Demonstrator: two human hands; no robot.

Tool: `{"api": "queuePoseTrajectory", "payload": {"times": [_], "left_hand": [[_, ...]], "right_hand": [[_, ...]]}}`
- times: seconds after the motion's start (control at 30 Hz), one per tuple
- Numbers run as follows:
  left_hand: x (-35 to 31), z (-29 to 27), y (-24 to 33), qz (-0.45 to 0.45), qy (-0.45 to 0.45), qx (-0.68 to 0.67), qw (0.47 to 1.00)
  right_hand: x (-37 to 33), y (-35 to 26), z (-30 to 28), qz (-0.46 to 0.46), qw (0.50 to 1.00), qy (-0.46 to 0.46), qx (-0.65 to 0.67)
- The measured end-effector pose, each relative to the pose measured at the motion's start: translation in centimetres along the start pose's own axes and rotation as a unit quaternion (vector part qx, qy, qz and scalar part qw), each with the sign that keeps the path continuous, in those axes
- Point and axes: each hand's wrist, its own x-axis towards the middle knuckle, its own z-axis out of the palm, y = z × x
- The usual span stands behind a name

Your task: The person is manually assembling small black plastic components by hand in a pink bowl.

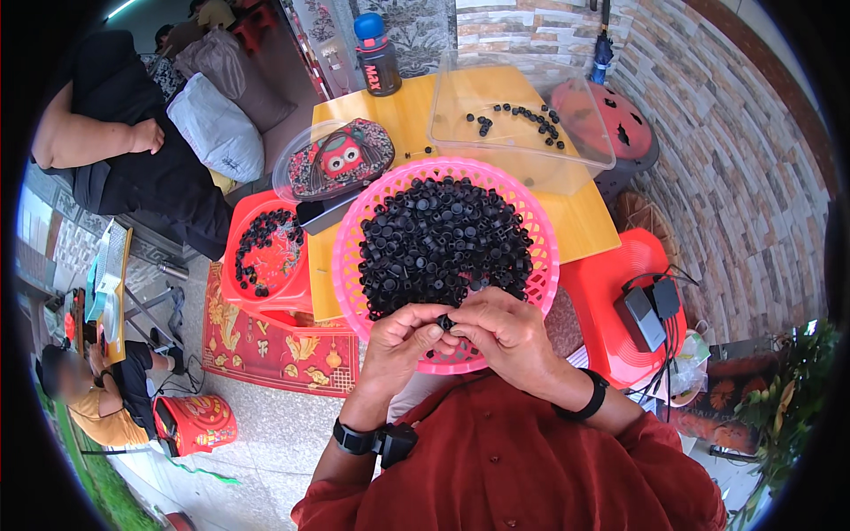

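Note:
Between the fingertips of both hands is a small black plastic cap (pixel 444 322), partly covered by the fingers. My left hand (pixel 404 340) pinches it from the left. From the right, my right hand (pixel 505 329) grips it with thumb and fingers. Both hands hover over the near rim of a pink lattice basket (pixel 547 257). Heaped inside the basket are many small black plastic parts (pixel 434 239), some round and cap-like. The basket stands at the front of a yellow wooden table (pixel 584 232).
A clear plastic tray (pixel 522 150) with several black parts lies at the back right. Behind the basket are a dark bottle (pixel 379 66) and an owl-patterned pouch (pixel 341 161). Red stools (pixel 232 265) flank the table; the right one (pixel 589 292) carries black adapters (pixel 645 314). Two people are at left.

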Motion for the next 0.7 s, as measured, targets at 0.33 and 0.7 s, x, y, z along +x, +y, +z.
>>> {"api": "queuePoseTrajectory", "payload": {"times": [0.33,0.7], "left_hand": [[-0.2,0.4,0.3,0.004,0.009,0.001,1.000],[-0.1,0.6,-0.1,0.013,0.038,0.019,0.999]], "right_hand": [[0.0,0.8,-0.4,0.172,0.965,-0.028,0.197],[0.3,1.0,-0.4,0.194,0.933,-0.037,0.302]]}}
